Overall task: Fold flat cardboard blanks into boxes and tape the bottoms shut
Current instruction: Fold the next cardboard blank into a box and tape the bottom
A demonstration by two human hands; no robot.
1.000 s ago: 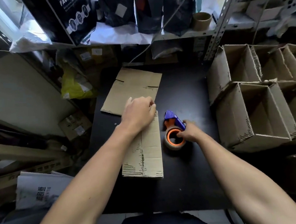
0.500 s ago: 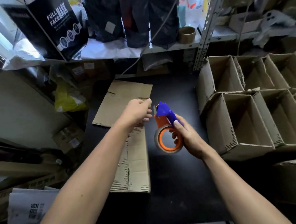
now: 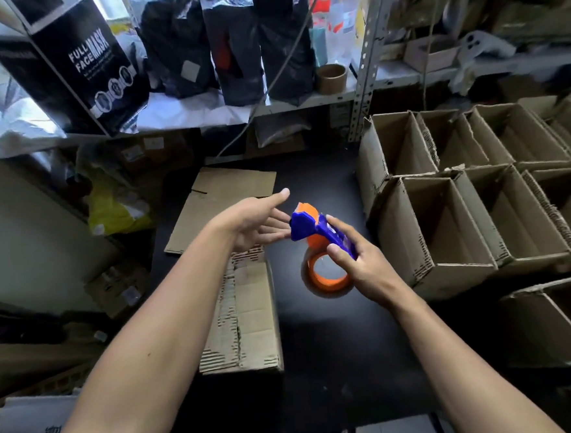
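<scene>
My right hand (image 3: 358, 262) grips a blue and orange tape dispenser (image 3: 320, 244) with a roll of clear tape, held above the black table (image 3: 337, 348). My left hand (image 3: 261, 221) hovers open, palm up and fingers spread, just left of the dispenser's blue head. Below my left wrist lies a folded cardboard box (image 3: 247, 317), its worn flaps facing up. A flat cardboard blank (image 3: 222, 200) lies farther back on the table.
Several open folded boxes (image 3: 447, 225) stand packed together at the right. A metal shelf (image 3: 269, 106) at the back holds black bags, a "Full Face Mask" box and an empty tape core (image 3: 331, 77). Cardboard and paper clutter fills the left side.
My right hand lifted the tape dispenser off the table. My left hand left the folded box, rose and opened palm up beside the dispenser.
</scene>
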